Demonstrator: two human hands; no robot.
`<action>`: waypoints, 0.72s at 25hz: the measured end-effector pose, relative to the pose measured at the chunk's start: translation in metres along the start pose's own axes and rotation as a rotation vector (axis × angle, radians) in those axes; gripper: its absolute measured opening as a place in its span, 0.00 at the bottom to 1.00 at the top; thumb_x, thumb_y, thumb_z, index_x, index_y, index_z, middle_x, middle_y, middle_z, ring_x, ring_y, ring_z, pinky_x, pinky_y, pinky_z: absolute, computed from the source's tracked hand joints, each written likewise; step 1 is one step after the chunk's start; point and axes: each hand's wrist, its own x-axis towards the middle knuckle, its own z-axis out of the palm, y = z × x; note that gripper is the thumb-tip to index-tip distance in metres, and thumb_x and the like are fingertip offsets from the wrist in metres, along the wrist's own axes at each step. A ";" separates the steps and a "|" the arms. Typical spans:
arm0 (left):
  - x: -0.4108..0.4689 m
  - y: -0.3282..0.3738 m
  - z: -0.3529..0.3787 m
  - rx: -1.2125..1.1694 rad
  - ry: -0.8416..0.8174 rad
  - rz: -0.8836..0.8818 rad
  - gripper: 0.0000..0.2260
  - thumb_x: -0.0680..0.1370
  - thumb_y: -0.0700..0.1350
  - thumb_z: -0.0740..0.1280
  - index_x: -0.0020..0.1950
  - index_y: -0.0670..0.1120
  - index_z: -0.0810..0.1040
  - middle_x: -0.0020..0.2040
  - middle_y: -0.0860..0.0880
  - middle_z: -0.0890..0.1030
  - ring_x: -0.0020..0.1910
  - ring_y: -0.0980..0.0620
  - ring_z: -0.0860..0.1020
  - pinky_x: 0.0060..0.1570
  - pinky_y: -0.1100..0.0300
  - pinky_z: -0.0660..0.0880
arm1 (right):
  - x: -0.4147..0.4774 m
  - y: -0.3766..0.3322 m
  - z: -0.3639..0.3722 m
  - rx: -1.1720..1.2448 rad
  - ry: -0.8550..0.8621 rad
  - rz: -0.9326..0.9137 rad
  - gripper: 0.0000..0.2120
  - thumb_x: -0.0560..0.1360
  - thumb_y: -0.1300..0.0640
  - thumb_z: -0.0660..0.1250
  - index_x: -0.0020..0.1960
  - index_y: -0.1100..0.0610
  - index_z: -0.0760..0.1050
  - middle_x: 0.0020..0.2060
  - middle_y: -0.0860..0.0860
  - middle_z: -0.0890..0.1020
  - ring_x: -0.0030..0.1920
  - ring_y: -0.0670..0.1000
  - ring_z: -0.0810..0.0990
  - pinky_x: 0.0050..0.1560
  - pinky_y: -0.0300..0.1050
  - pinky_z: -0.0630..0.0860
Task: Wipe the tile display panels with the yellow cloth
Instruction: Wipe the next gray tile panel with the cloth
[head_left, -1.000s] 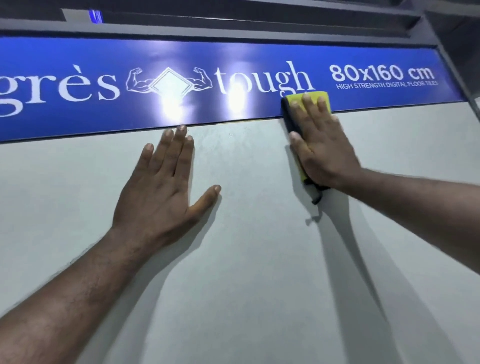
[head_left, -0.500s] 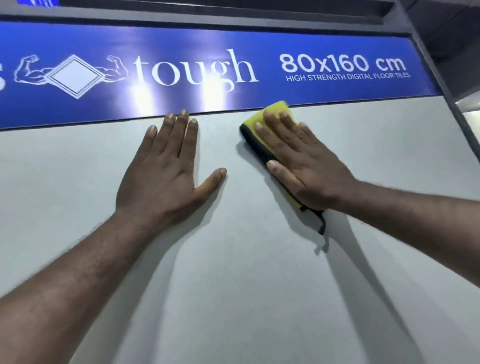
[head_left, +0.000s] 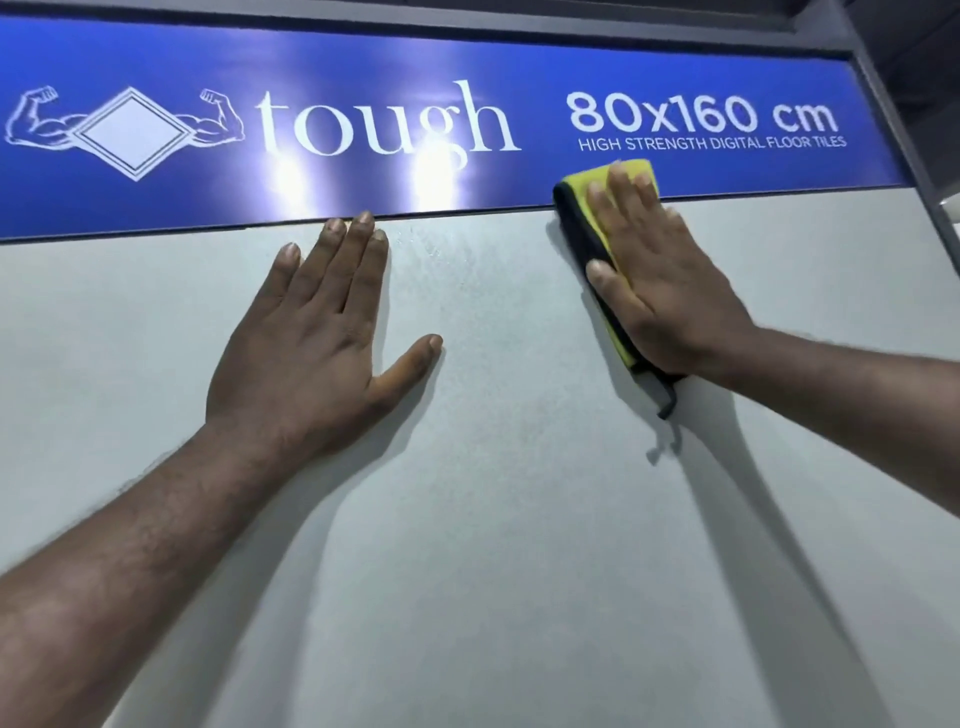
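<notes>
A large pale grey tile display panel (head_left: 493, 519) fills most of the view. My right hand (head_left: 665, 280) lies flat with straight fingers on the yellow cloth (head_left: 587, 192), pressing it against the panel's top edge. The cloth is folded, has a dark border, and its upper end overlaps the blue sign. My left hand (head_left: 311, 338) rests flat on the panel to the left, fingers spread, fingertips at the sign's lower edge, holding nothing.
A glossy blue sign (head_left: 363, 67) reading "tough 80x160 cm" runs across the top, with bright light reflections on it. A dark grey frame post (head_left: 904, 119) borders the panel on the right.
My right hand has slid the cloth rightward and up along the panel's top edge, so its top now overlaps the blue sign. My left hand stays flat on the panel.
</notes>
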 end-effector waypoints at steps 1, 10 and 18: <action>0.000 0.000 0.000 -0.001 -0.001 0.002 0.44 0.84 0.73 0.44 0.89 0.42 0.49 0.89 0.46 0.49 0.88 0.49 0.49 0.87 0.47 0.46 | 0.011 -0.006 0.000 0.033 0.010 0.083 0.32 0.87 0.41 0.46 0.87 0.48 0.40 0.86 0.46 0.40 0.85 0.46 0.35 0.85 0.55 0.42; -0.003 -0.001 0.001 -0.015 -0.007 0.014 0.44 0.84 0.72 0.44 0.89 0.41 0.50 0.89 0.45 0.50 0.88 0.48 0.49 0.87 0.46 0.45 | -0.020 0.009 -0.004 0.020 -0.002 0.134 0.32 0.87 0.42 0.49 0.87 0.47 0.43 0.86 0.45 0.42 0.85 0.46 0.38 0.85 0.56 0.44; 0.009 0.043 -0.006 -0.053 -0.088 0.008 0.45 0.82 0.73 0.43 0.89 0.43 0.48 0.90 0.48 0.45 0.88 0.51 0.44 0.86 0.48 0.41 | -0.024 0.041 -0.005 -0.035 -0.004 -0.094 0.31 0.87 0.43 0.49 0.87 0.47 0.46 0.86 0.44 0.45 0.85 0.46 0.40 0.85 0.53 0.45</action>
